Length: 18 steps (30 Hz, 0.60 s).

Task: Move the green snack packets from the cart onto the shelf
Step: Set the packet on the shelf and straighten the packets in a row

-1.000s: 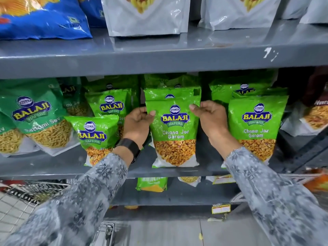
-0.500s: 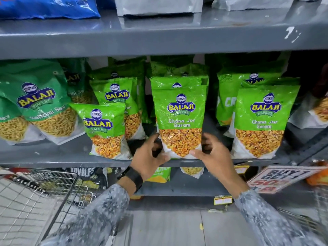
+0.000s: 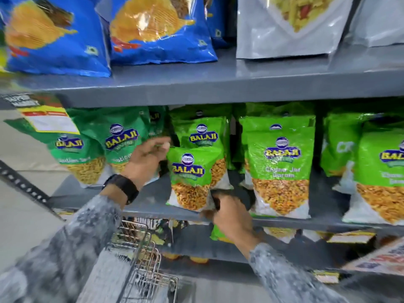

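A small green Balaji packet (image 3: 189,178) stands at the front of the grey middle shelf (image 3: 150,209). My left hand (image 3: 147,159) is at its upper left corner, thumb against the top edge. My right hand (image 3: 228,218) pinches its lower right corner at the shelf lip. Behind it stands another green packet (image 3: 202,133). To the right is a larger Chana Jor Garam packet (image 3: 281,169), with no hand on it, and one more (image 3: 381,173) at the far right. The wire cart (image 3: 140,261) is below my left arm; its contents are hidden.
Darker green sev packets (image 3: 87,147) fill the shelf's left. Blue chip bags (image 3: 56,33) and silver pouches (image 3: 288,25) sit on the upper shelf (image 3: 218,88). A yellow price tag (image 3: 49,120) hangs at left. A lower shelf holds more packets, and a promo sign (image 3: 378,258) juts in at right.
Both hands have left the middle Chana Jor Garam packet and moved left to the small green packet. The view has swung up and to the left.
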### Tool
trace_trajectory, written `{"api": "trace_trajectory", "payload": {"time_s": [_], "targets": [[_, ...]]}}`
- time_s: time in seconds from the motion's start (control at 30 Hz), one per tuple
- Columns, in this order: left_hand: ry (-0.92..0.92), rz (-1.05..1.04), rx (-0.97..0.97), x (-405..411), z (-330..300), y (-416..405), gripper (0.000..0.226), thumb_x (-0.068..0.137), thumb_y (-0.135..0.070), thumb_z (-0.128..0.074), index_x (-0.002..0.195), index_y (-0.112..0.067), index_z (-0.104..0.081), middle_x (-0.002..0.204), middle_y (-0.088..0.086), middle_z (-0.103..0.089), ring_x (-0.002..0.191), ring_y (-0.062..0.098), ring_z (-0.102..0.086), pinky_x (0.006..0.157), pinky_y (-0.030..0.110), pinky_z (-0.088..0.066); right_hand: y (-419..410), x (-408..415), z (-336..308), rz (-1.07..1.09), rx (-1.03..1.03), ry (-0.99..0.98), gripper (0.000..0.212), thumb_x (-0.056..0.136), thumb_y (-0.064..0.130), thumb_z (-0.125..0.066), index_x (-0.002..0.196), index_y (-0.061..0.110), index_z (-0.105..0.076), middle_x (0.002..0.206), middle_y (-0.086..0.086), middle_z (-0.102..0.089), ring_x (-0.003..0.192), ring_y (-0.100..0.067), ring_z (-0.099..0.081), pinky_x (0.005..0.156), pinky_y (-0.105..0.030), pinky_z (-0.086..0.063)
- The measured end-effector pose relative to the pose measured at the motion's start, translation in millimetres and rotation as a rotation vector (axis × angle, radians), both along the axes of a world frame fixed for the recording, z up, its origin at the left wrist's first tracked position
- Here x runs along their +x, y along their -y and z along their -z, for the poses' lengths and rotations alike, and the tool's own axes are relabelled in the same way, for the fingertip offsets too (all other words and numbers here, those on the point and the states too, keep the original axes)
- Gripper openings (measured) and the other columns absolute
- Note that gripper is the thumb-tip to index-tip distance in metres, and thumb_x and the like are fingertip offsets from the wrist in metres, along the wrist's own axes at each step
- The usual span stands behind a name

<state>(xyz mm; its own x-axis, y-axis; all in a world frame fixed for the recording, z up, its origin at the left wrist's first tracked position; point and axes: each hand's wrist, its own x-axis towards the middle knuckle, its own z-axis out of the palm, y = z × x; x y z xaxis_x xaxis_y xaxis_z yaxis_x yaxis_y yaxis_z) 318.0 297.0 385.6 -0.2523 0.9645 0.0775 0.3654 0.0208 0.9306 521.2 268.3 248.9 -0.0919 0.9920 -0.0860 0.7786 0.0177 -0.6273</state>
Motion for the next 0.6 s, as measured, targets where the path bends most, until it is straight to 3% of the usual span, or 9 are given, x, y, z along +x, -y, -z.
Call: {"api": "trace_trajectory", "payload": {"time_s": [0.07, 0.13, 0.27, 0.33, 0.4, 0.43, 0.5, 0.57, 0.6], "targets": [[-0.049, 0.100, -0.014, -7, 0, -12, 0.012, 0.095, -0.010, -0.061, 0.101, -0.011, -0.072, 0.083, 0.007, -0.070, 0.052, -0.005, -0.056, 0.059, 0.008, -0.049, 0, 0, 8, 0.085, 0.044, 0.006, 0.036, 0.077, 0.052, -0.075, 0.104, 0.029, -0.070, 0.101, -0.003, -0.079, 0.100, -0.033, -0.072, 0.067, -0.035, -0.053], [-0.045, 0.074, 0.053, -8, -1, -27, 0.007, 0.092, -0.015, -0.066, 0.092, -0.018, -0.073, 0.095, 0.013, -0.072, 0.078, 0.011, -0.060, 0.082, 0.030, -0.052, 0, 5, 14, 0.134, 0.067, -0.022, 0.025, 0.082, 0.044, -0.072, 0.101, 0.028, -0.071, 0.098, -0.003, -0.079, 0.098, -0.033, -0.072, 0.070, -0.040, -0.058], [-0.123, -0.008, 0.097, 5, 1, -56, 0.022, 0.091, -0.029, -0.067, 0.105, -0.013, -0.073, 0.106, 0.015, -0.075, 0.089, 0.021, -0.064, 0.093, 0.044, -0.053, 0, 11, 17, 0.204, 0.065, 0.020, 0.006, 0.088, 0.022, -0.068, 0.093, 0.021, -0.068, 0.092, -0.007, -0.077, 0.096, -0.035, -0.070, 0.072, -0.046, -0.058], [0.000, 0.015, 0.111, 4, 10, -56, 0.018, 0.089, -0.031, -0.069, 0.105, -0.023, -0.070, 0.095, 0.001, -0.077, 0.083, 0.006, -0.067, 0.086, 0.038, -0.057, 1, 11, 9, 0.190, 0.038, -0.031, 0.008, 0.085, 0.016, -0.069, 0.091, 0.022, -0.069, 0.088, -0.004, -0.075, 0.091, -0.034, -0.068, 0.070, -0.042, -0.056], [0.147, 0.091, 0.052, -7, 28, -40, 0.027, 0.082, -0.041, -0.074, 0.107, -0.035, -0.064, 0.087, -0.017, -0.077, 0.080, -0.010, -0.068, 0.075, 0.023, -0.055, -2, 10, -12, 0.158, 0.070, -0.205, 0.026, 0.079, 0.008, -0.070, 0.092, 0.030, -0.068, 0.082, 0.007, -0.070, 0.082, -0.025, -0.066, 0.064, -0.030, -0.051], [0.165, 0.152, 0.000, -12, 39, -28, 0.040, 0.076, -0.045, -0.078, 0.112, -0.039, -0.062, 0.094, -0.018, -0.078, 0.087, -0.009, -0.070, 0.075, 0.020, -0.056, -7, 10, -27, 0.177, 0.107, -0.336, 0.035, 0.077, 0.005, -0.072, 0.100, 0.032, -0.070, 0.086, 0.010, -0.070, 0.082, -0.018, -0.067, 0.063, -0.023, -0.049], [0.146, 0.276, -0.146, -19, 69, -4, 0.071, 0.068, -0.038, -0.086, 0.131, -0.034, -0.053, 0.115, -0.007, -0.076, 0.106, 0.008, -0.072, 0.087, 0.029, -0.059, -28, 10, -62, 0.273, 0.161, -0.716, 0.039, 0.081, 0.008, -0.079, 0.113, 0.028, -0.068, 0.093, 0.006, -0.070, 0.077, -0.002, -0.068, 0.062, -0.011, -0.048], [0.138, 0.389, -0.241, -20, 99, 11, 0.081, 0.072, -0.011, -0.086, 0.141, -0.020, -0.044, 0.119, 0.005, -0.075, 0.110, 0.022, -0.072, 0.094, 0.042, -0.058, -55, 8, -95, 0.300, 0.124, -0.984, 0.022, 0.085, 0.022, -0.081, 0.102, 0.028, -0.068, 0.077, 0.012, -0.071, 0.055, 0.010, -0.060, 0.048, -0.005, -0.042], [0.102, 0.396, -0.269, -19, 111, 16, 0.082, 0.073, -0.005, -0.084, 0.142, -0.016, -0.041, 0.117, 0.009, -0.075, 0.109, 0.027, -0.072, 0.096, 0.047, -0.057, -67, 7, -108, 0.272, 0.121, -1.002, 0.014, 0.086, 0.025, -0.080, 0.095, 0.026, -0.070, 0.066, 0.017, -0.069, 0.049, 0.010, -0.056, 0.045, -0.004, -0.039]]}}
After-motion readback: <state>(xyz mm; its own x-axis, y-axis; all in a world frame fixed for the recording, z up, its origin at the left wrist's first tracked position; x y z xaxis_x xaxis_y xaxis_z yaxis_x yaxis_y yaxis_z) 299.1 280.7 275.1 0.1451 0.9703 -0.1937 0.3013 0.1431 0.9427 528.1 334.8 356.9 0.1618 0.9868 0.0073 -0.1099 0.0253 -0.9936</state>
